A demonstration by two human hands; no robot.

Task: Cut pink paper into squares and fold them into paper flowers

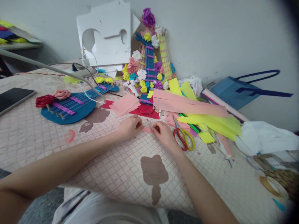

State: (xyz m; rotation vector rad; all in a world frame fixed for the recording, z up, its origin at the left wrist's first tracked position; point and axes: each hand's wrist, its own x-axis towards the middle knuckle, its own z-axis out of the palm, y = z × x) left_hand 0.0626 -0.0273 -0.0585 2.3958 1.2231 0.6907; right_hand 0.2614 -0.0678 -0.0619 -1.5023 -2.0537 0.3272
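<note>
Between my two hands a small strip of pink crepe paper [147, 129] stretches just above the table. My left hand [132, 127] pinches its left end, and my right hand [163, 133] pinches the right end. Red-and-yellow-handled scissors [183, 138] lie beside my right hand, blades pointing away. Beyond my hands are cut pink paper pieces [125, 104] on a red sheet [149, 112]. To the left lies a blue guitar-shaped craft [70, 109] with purple bars, strings and red and pink paper flowers.
Long pink [187, 104] and yellow paper strips [215, 124] are piled at right. A white glue gun [131, 86] stands near flower-covered guitar crafts [150, 62] against the wall. A phone [15, 99], a blue bag [235, 91] and a tape roll [273, 186] lie around the edges.
</note>
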